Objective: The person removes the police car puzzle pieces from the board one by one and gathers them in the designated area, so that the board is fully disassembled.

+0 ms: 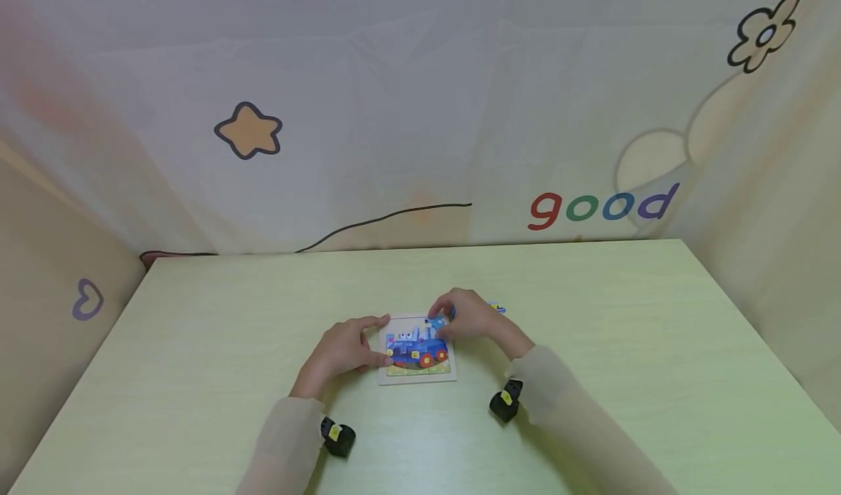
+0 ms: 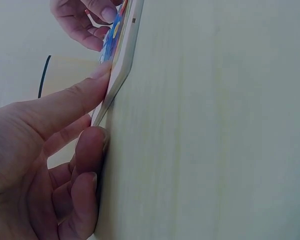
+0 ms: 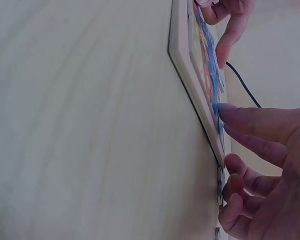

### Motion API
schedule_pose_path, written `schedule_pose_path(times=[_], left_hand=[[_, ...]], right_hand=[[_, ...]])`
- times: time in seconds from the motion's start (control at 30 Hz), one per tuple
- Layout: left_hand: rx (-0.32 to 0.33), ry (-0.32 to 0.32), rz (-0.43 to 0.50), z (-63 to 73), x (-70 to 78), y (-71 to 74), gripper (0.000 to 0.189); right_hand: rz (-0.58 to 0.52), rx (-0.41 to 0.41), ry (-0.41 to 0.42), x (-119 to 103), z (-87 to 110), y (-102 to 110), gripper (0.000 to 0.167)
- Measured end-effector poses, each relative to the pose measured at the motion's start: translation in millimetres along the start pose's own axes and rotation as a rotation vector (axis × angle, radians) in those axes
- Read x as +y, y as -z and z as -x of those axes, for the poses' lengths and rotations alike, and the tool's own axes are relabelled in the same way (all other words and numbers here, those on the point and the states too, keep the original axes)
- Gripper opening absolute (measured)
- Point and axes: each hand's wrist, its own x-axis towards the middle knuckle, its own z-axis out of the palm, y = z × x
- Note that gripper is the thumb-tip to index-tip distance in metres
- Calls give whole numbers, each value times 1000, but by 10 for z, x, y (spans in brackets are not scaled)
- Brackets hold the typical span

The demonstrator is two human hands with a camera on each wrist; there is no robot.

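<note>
The left hand point(image 1: 338, 350) grips the puzzle board point(image 1: 420, 380) by its left edge, flat on the table point(image 1: 217, 320); a slack hold might let it skid. Upper right, the right hand point(image 1: 471, 314) bends its fingers to the blue pieces point(image 1: 415, 347), pinching or pressing, I can't tell; a skewed push could unseat them.

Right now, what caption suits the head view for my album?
Left hand and right hand touching a vehicle puzzle on a pale table.

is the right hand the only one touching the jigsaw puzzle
No, the left hand also touches the jigsaw puzzle, at its left edge.
</note>
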Motion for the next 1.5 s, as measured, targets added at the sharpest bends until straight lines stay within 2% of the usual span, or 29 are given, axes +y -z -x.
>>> schedule_pose_path(times=[0.3, 0.43, 0.67, 0.9, 1.2, 1.5], left_hand=[[1, -1, -3, 4, -1, 14, 69], [-1, 3, 2, 1, -5, 16, 69], [-7, 7, 4, -8, -20, 0, 69], [-10, 9, 4, -11, -15, -11, 69], [-11, -18, 6, -20, 4, -4, 70], [-5, -9, 7, -4, -6, 12, 70]], right_hand=[[31, -26, 78, -21, -1, 41, 27], [75, -74, 116, -52, -39, 82, 26], [139, -208, 88, -103, -133, 173, 28], [206, -272, 97, -90, -185, 205, 32], [186, -264, 129, -62, -187, 213, 32], [202, -245, 162, -48, -162, 208, 37]])
